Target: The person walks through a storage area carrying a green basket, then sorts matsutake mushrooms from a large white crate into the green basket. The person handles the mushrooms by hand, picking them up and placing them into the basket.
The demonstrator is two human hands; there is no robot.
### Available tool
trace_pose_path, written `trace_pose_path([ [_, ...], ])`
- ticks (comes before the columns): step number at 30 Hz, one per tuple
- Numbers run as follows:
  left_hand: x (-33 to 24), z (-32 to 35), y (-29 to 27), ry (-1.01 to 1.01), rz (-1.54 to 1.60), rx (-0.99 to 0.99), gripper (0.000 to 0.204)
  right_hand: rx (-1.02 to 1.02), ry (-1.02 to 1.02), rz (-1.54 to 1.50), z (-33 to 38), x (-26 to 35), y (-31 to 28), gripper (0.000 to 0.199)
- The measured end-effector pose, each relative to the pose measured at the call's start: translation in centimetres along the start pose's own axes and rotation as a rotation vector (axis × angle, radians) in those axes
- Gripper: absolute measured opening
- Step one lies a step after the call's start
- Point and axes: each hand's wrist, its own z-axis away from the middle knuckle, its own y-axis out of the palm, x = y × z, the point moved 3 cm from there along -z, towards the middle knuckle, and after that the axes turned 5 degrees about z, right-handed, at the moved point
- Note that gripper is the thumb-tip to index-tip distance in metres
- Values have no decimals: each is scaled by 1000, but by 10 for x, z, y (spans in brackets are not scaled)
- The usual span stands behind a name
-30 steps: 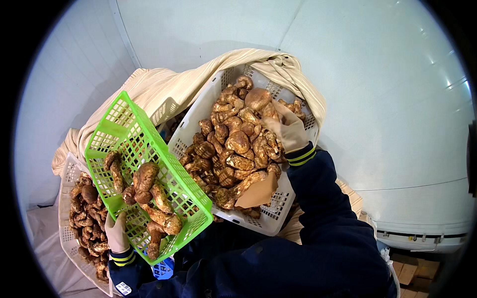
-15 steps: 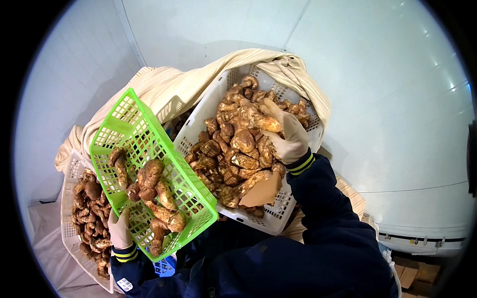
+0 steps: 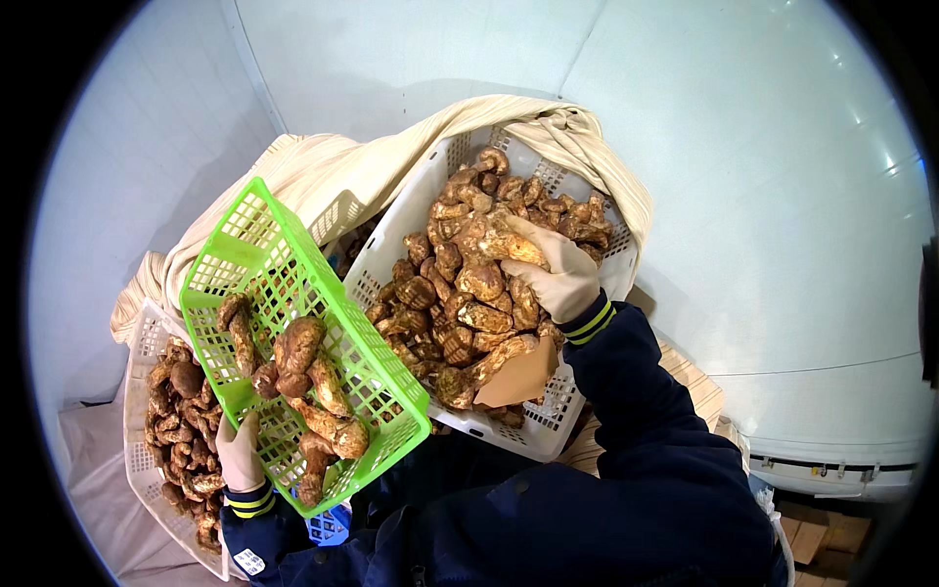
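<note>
My gloved left hand (image 3: 240, 452) grips the near-left side of a bright green plastic basket (image 3: 235, 247), which is tilted. Inside it lie several brown mushrooms (image 3: 298, 344) with thick stems. My gloved right hand (image 3: 559, 272) is closed around the pale stem of a large mushroom (image 3: 511, 245), its cap pointing left. That mushroom is just over the heap of mushrooms (image 3: 481, 280) in a white slatted crate (image 3: 391, 235). Whether it still touches the heap I cannot tell. A piece of brown cardboard (image 3: 518, 380) lies on the heap's near side.
Another white crate (image 3: 137, 460) of mushrooms stands at the left, partly behind the green basket. A cream striped cloth (image 3: 391, 161) drapes around the back of the crates. Part of a blue basket (image 3: 328, 526) shows below. Pale wall panels (image 3: 763, 196) enclose the back and right.
My right hand has drawn slightly left and nearer with the mushroom in its grasp. The green basket and my left hand stay nearly where they were.
</note>
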Motion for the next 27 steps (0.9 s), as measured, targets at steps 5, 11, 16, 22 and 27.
trace_pose_path([
  [5, 1, -1, -2, -17, -34, -13, 30, 107, 162, -283, 19, -1, 7, 52],
  [11, 2, -3, -1, 50, -51, 11, 27, 251, 480, -568, 29, 11, 26, 37],
  [16, 12, -8, -11, 69, -93, 23, 27, 89, 171, -423, 22, 11, 41, 38],
  [22, 18, -13, -17, 16, -68, 43, 31, 198, 548, -757, 20, 34, 37, 48],
  [27, 7, -8, -10, 7, -100, 43, 29, 268, 78, -853, 2, 101, 40, 59],
])
